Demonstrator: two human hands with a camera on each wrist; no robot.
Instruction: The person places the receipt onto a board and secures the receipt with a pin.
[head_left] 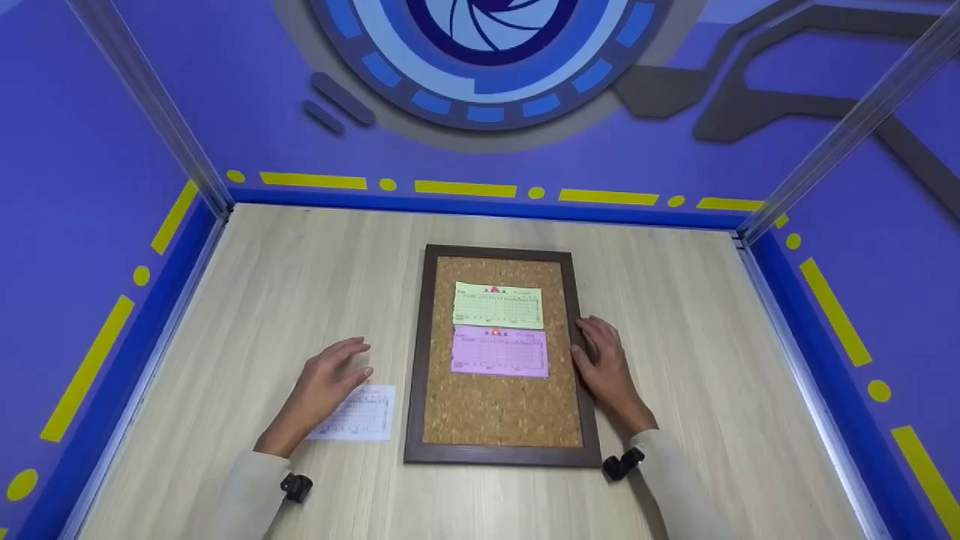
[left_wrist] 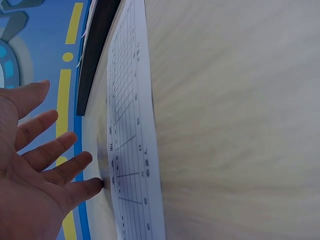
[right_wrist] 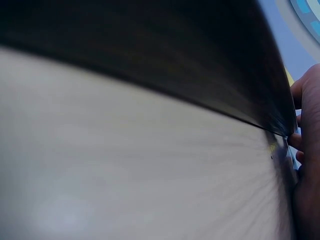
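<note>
A cork board (head_left: 501,412) with a dark brown frame lies flat on the table. Pinned on it are a pale green printed slip (head_left: 498,307) and, just below, a purple slip (head_left: 499,352); a red pin shows at the top of each. My right hand (head_left: 611,375) rests against the board's right side, thumb and fingertips at the frame (right_wrist: 150,55). To the left lies a white slip (head_left: 364,412) with a printed grid. My left hand (head_left: 322,382) is over this slip, fingers spread and holding nothing; it covers the slip's upper left part.
The light wood-grain table (head_left: 330,255) is bounded by blue panels (head_left: 420,157) with yellow dashes at the back and both sides. Metal posts (head_left: 157,105) rise at the back corners. Each wrist wears a small black camera (head_left: 297,487).
</note>
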